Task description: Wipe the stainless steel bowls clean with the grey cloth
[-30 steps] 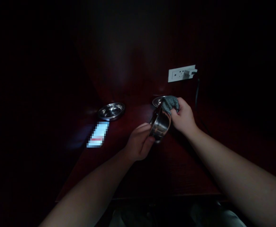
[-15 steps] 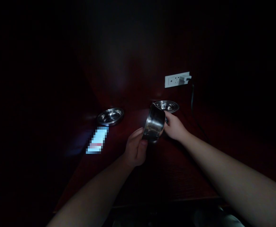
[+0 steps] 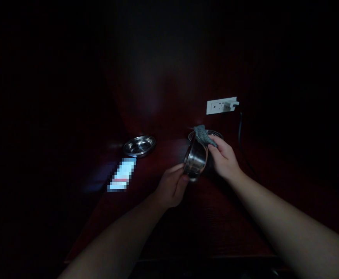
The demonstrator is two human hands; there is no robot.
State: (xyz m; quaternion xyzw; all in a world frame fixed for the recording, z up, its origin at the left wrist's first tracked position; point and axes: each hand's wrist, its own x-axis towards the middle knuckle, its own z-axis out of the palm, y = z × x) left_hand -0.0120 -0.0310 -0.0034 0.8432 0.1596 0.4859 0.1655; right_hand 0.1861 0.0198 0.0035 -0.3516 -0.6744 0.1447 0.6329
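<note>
A shiny metal bowl (image 3: 197, 161) is held tilted on its side above the dark red table. My left hand (image 3: 173, 186) is closed on its near-left rim, thumb on one side and fingers on the other. In my right hand (image 3: 223, 157) a grey-green cloth (image 3: 203, 135) is pinched, lying against the upper edge of the bowl. Behind the cloth and bowl, a second metal dish (image 3: 216, 133) is partly hidden. Another shallow metal dish (image 3: 139, 146) rests on the table to the left.
A lit, blurred-out screen (image 3: 122, 175) lies in front of the left dish. On the wall at the back right is a white socket panel (image 3: 221, 105) with a plug in it, and a dark cable (image 3: 239, 130) hangs down to the table (image 3: 210, 221). Surroundings are very dark.
My right hand has come up along the bowl, and the cloth, mostly hidden before, now shows over its upper edge. The view has shifted slightly; my left hand keeps its hold.
</note>
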